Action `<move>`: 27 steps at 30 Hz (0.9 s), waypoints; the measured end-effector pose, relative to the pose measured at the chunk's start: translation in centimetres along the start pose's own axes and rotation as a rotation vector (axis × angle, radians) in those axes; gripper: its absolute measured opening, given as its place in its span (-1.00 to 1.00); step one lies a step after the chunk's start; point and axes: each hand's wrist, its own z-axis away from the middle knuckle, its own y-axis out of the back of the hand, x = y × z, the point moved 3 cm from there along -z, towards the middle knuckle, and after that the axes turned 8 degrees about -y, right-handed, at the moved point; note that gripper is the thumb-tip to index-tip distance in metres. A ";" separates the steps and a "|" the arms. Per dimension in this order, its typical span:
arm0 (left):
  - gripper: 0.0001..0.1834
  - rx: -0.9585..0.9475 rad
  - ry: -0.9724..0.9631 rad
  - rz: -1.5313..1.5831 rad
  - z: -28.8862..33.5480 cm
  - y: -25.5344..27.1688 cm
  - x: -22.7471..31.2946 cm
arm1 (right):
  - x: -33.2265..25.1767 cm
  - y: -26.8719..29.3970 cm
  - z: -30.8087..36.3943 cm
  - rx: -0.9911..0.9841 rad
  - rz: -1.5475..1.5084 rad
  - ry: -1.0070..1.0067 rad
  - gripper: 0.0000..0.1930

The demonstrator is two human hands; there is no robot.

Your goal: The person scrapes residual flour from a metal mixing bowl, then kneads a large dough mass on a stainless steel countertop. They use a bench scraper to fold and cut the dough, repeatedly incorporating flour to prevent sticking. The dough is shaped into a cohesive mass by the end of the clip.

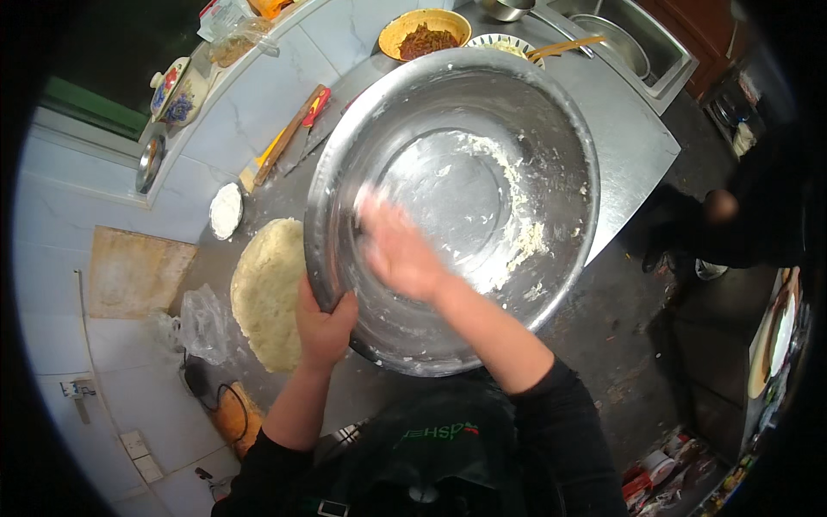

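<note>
Big steel bowl [457, 207] tipped up on its edge over the counter [629, 138], and the left hand [325, 326] is clamped on the lower rim, thumb over the lip. The right hand [398, 250] is inside, blurred, fingers spread flat against the floury wall, holding nothing. Bits of dough [521, 233] cling to the far side. Just beside the bowl, on the left, lies the flat round of dough [267, 293], with a small white dish [226, 209] beyond it. To my eye the trick is a steady rim grip and firm strokes across the crumbs.
</note>
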 end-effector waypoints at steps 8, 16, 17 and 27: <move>-0.56 -0.089 -0.002 -0.111 -3.0 0.3 0.5 | 11.1 5.9 13.7 -0.523 0.631 -0.341 -0.39; -0.45 -0.115 -0.077 0.066 -5.0 -0.4 2.7 | 2.8 0.4 15.5 -0.432 0.100 -0.056 -0.12; -0.43 -0.097 -0.068 0.085 -3.7 0.1 1.4 | 3.1 -0.2 15.5 -0.402 0.104 -0.075 -0.12; -0.46 0.134 0.164 0.096 2.6 -0.7 -2.2 | 3.8 -0.4 16.1 -0.597 -0.237 -0.150 -0.30</move>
